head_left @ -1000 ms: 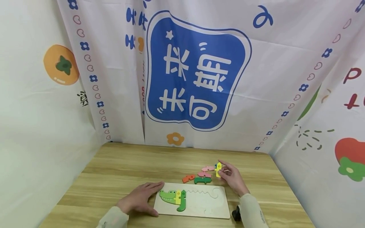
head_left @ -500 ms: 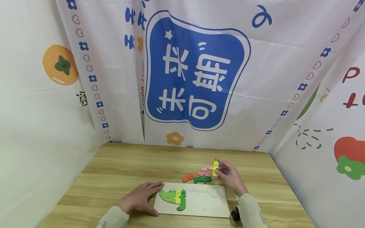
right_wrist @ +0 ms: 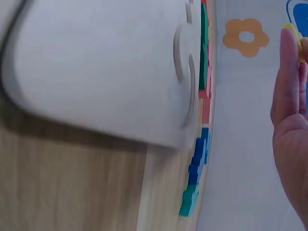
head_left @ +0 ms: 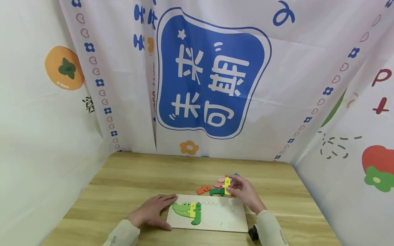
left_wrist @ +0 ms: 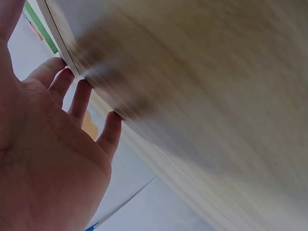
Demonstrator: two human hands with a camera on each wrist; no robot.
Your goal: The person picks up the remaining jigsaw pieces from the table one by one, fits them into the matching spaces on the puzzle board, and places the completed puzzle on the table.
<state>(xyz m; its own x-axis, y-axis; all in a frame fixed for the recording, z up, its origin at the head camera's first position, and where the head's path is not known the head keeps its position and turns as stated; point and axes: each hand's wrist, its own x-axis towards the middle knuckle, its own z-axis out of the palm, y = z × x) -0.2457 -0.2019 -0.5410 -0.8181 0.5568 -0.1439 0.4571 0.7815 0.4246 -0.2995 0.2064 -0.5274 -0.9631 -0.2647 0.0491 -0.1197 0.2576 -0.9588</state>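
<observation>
My right hand (head_left: 246, 195) pinches a yellow puzzle piece (head_left: 227, 185) with a pointed top, raised just beyond the far edge of the wooden puzzle board (head_left: 221, 218). A sliver of that piece shows at the right wrist view's edge. My left hand (head_left: 151, 212) rests at the board's left edge, thumb and fingers spread; in the left wrist view its fingertips touch the table side. On the board's left lie a green crocodile head (head_left: 181, 209), a yellow piece (head_left: 192, 209) and a green leg piece (head_left: 196, 217), joined in a row. A wavy outline runs rightward from them.
Behind the board lie an orange piece (head_left: 203, 190), a dark green piece (head_left: 216, 192) and pink pieces (head_left: 219, 185). Blue pieces (right_wrist: 196, 159) and a teal piece (right_wrist: 188, 199) lie farther right. A black object (head_left: 253, 233) is beside the right sleeve. Printed cloth walls surround the table.
My right hand has moved left and slightly nearer the board with the yellow puzzle piece, which now overlaps the pink and dark green pieces. My left hand stays at the board's edge.
</observation>
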